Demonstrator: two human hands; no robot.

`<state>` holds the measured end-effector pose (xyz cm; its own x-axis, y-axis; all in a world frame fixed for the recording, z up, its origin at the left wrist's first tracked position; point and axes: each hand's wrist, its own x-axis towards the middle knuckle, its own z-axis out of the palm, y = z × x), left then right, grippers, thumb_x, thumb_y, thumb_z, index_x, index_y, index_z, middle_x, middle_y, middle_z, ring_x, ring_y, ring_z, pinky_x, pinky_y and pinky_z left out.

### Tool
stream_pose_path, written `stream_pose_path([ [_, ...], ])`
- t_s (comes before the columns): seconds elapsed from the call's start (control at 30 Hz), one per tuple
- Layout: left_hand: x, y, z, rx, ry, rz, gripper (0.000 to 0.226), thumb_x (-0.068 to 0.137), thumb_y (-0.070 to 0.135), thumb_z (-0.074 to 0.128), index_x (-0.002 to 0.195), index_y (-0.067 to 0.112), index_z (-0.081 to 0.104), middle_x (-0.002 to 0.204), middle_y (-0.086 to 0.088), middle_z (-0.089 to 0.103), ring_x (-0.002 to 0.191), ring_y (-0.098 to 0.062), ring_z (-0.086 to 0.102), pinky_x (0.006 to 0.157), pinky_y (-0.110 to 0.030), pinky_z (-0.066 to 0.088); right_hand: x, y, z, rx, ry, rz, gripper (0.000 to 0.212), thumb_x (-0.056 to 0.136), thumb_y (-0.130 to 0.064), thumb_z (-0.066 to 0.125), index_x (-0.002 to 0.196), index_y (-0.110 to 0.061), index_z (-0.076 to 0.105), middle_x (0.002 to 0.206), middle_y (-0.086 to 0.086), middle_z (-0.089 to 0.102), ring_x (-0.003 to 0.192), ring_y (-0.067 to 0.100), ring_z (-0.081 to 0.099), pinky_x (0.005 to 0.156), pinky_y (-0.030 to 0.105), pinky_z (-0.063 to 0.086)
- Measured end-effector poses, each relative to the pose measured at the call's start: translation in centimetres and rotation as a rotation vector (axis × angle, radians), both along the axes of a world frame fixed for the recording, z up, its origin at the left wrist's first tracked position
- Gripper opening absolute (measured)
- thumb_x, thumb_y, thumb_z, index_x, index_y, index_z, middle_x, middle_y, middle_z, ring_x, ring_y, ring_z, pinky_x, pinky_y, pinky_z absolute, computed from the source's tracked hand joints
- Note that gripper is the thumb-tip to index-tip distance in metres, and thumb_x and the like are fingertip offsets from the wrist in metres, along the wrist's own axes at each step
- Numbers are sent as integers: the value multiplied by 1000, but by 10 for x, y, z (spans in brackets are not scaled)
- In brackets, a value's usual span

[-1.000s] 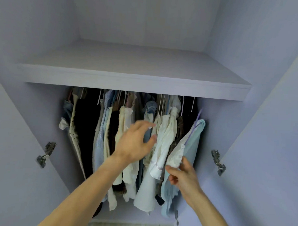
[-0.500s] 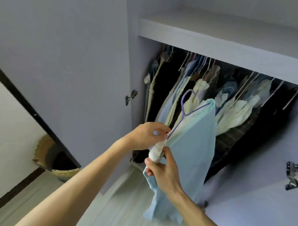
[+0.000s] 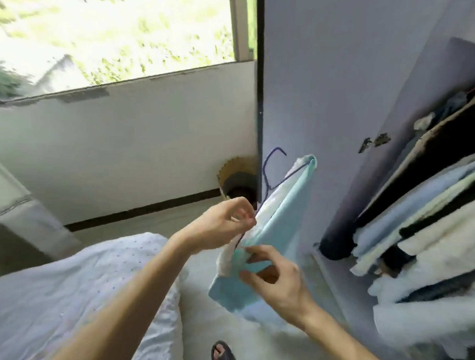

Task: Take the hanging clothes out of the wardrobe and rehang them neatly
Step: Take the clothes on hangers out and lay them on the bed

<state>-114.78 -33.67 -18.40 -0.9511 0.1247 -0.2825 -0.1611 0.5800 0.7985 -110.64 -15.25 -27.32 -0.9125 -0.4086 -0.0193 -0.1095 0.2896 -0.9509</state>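
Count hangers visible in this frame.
1. The purple hanger is outside the wardrobe, inside the light blue garment, which the left hand and right hand both pinch. Any hangers for the hanging clothes on the right are out of frame.

Hanging clothes (image 3: pixel 431 204) in the wardrobe are motion-smeared and cut by the right edge; single garments hard to separate. Purple hanger (image 3: pixel 269 167) shows its hook and one arm only, the rest running under the pale blue garment (image 3: pixel 281 217) and behind the left hand (image 3: pixel 221 222), while the right hand (image 3: pixel 277 279) covers part of the garment's lower fold. Woven basket (image 3: pixel 231 166) half hidden behind the wardrobe door (image 3: pixel 330 88); dark sandal (image 3: pixel 222 354) cut by the bottom edge; through the window (image 3: pixel 101 24) only a green blur.
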Motion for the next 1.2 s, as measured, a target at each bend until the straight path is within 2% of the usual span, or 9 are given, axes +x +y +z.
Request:
stream_pose_path([
  [0.13, 108, -69, 2, 70, -97, 196, 7, 98, 28, 62, 94, 23, 58, 104, -2, 70, 86, -17, 65, 68, -31, 48, 11, -25, 13, 48, 292, -12, 28, 85, -43, 70, 112, -36, 63, 103, -19, 66, 96, 6, 64, 79, 30, 53],
  [0.3, 263, -126, 5, 160, -170, 393, 9, 100, 24, 58, 105, 16, 55, 102, 6, 71, 86, -7, 60, 67, -29, 46, 17, -101, 37, 184, 713, 179, 67, 87, -55, 58, 142, -19, 48, 144, 5, 46, 133, 26, 41, 111, 48, 34],
  [0.43, 390, -143, 14, 258, -188, 517, 9, 102, 17, 55, 110, 12, 54, 104, 1, 69, 90, -8, 59, 71, -34, 43, 68, -184, 33, 337, 789, 450, 62, 86, -67, 44, 142, -41, 41, 158, 6, 28, 149, 31, 16, 118, 54, 20],
  [0.57, 512, -150, 23, 303, -138, 740, 14, 101, 19, 58, 111, 9, 57, 115, -10, 67, 104, -23, 61, 84, -52, 44, 145, -253, 26, 150, 877, 712, 50, 96, -59, 40, 98, -16, 66, 115, 7, 63, 120, 37, 54, 96, 51, 45],
  [0.77, 659, -106, 39, 189, 28, 1318, 9, 96, 12, 63, 104, 7, 63, 114, -8, 72, 113, -19, 65, 101, -27, 49, 287, -310, 58, -47, 892, 938, 37, 94, -45, 50, 82, -12, 61, 83, 4, 54, 71, 30, 54, 60, 30, 36],
  [0.9, 732, -43, 35, -100, 75, 1690, 32, 89, 32, 71, 119, 25, 62, 110, 10, 66, 100, -5, 63, 81, -8, 44, 372, -326, 82, -61, 865, 1113, 27, 93, -40, 65, 78, -18, 57, 81, 0, 52, 75, 33, 57, 61, 31, 33],
  [1.0, 771, 5, 17, -315, -159, 1865, 58, 85, 56, 67, 136, 38, 46, 118, 17, 56, 105, -5, 58, 83, -20, 43, 418, -325, 89, -90, 861, 1190, 30, 93, -47, 61, 79, -21, 53, 84, -1, 53, 79, 31, 57, 62, 33, 35],
  [1.1, 805, 58, -7, -384, -360, 1969, 55, 94, 54, 57, 141, 30, 46, 127, 8, 62, 108, -11, 61, 76, -21, 43, 457, -314, 90, -87, 837, 1277, 30, 94, -48, 59, 81, -22, 53, 87, -2, 54, 83, 32, 57, 65, 34, 35],
  [1.2, 823, 102, -18, -361, -384, 2016, 37, 99, 51, 49, 126, 27, 54, 111, 8, 65, 96, -12, 62, 76, -24, 48, 482, -298, 82, -90, 787, 1353, 31, 93, -49, 60, 79, -22, 56, 87, -3, 56, 82, 31, 57, 67, 35, 37],
])
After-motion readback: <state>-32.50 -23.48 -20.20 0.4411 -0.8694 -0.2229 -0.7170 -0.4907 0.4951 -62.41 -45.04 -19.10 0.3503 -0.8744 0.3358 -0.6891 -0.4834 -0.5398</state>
